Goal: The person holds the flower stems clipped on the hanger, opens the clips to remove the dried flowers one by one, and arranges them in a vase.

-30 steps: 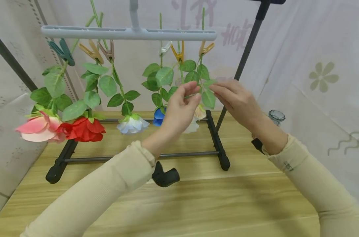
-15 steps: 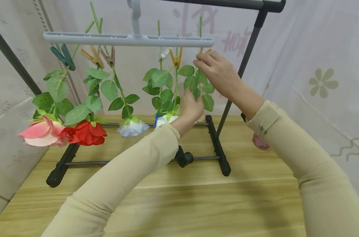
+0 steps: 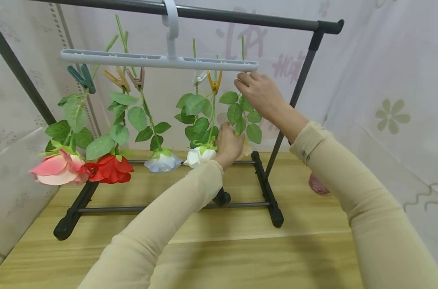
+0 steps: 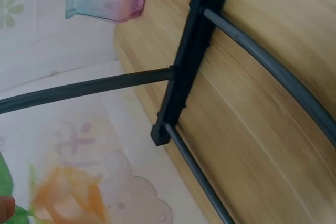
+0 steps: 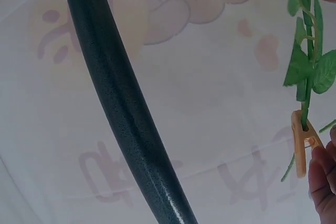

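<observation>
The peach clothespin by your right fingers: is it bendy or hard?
Probably hard: the peach clothespin has straight, plastic-looking arms. Likely light, being slim beside the fingers. Squeezed, it may spring back, since it grips a green stem.

Hanger (image 3: 172, 62): smooth plastic, semi-matt. Rail (image 3: 219, 15): dk metal tube, painted; upright (image 5: 123, 98) in R wrist view has pebbly coat w/ a shiny streak. Feet (image 3: 267, 190): blk plastic, matt. Peach clip (image 5: 298, 145): smooth plastic, low sheen; teal clip (image 3: 87, 80) same, clear clip (image 3: 200, 78) see-thru plastic & glossier. Red flower (image 3: 110, 169) & white flower (image 3: 199, 156): thin, fabric-like, matt. Leaves (image 3: 100, 147): cloth-like, matt, veined. Stem (image 5: 305, 109): smooth, plastic-looking. Table (image 3: 277, 257): wood-grain top, smooth, slight satin sheen. Vase (image 4: 107, 1): tinted glass or clear plastic, can't tell; glossy, faceted. Backdrop (image 3: 349, 72): printed cloth, matt, creased. Sleeves (image 3: 161, 216): knit cloth, fine-ribbed, matt.
</observation>
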`<state>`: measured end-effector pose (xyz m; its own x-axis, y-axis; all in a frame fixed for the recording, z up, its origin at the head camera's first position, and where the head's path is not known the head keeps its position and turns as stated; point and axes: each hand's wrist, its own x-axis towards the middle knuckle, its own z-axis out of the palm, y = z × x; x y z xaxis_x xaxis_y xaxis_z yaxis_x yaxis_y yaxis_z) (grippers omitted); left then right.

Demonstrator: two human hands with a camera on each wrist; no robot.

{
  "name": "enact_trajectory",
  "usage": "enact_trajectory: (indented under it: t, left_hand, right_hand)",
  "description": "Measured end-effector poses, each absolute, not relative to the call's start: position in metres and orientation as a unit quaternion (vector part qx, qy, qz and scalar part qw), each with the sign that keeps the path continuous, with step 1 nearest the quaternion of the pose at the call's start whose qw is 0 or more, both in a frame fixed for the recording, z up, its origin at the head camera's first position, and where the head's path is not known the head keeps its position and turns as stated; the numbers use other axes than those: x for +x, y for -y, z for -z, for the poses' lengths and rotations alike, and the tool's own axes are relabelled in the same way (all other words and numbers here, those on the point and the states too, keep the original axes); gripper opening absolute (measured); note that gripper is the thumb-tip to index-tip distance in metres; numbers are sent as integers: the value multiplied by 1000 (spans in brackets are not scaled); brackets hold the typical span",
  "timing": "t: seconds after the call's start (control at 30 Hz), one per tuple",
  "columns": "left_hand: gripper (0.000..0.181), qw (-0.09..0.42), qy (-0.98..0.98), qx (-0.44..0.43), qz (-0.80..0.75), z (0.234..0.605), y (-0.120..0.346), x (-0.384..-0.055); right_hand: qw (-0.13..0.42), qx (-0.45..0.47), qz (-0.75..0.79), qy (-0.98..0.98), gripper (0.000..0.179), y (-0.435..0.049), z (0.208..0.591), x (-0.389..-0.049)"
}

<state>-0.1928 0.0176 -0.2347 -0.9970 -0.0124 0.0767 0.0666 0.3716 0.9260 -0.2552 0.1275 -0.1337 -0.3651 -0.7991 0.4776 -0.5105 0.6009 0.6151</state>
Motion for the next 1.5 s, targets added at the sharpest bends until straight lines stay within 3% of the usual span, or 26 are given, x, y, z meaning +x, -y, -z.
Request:
enact_trajectory:
  t: [0.4, 0.57, 0.83, 1.3, 1.5]
  left_hand:
    - [43, 7, 808, -6, 589, 247, -25, -189]
    - [34, 6, 826, -48, 562, 246, -12, -186]
    - [36, 6, 879, -136, 457, 226, 24, -172]
    - [43, 219, 920, -219, 241, 194, 55, -146]
    - [45, 225, 934, -211, 182, 183, 52, -142]
  right_hand:
    - [415, 400, 200, 792, 20, -129, 136, -255]
    - [459, 404, 281, 739, 24, -131, 132, -257]
    - [536, 404, 400, 624, 28, -133, 122, -259]
    - [536, 442, 412, 590, 22, -132, 109, -256]
    - [507, 471, 408, 595, 20, -129, 103, -255]
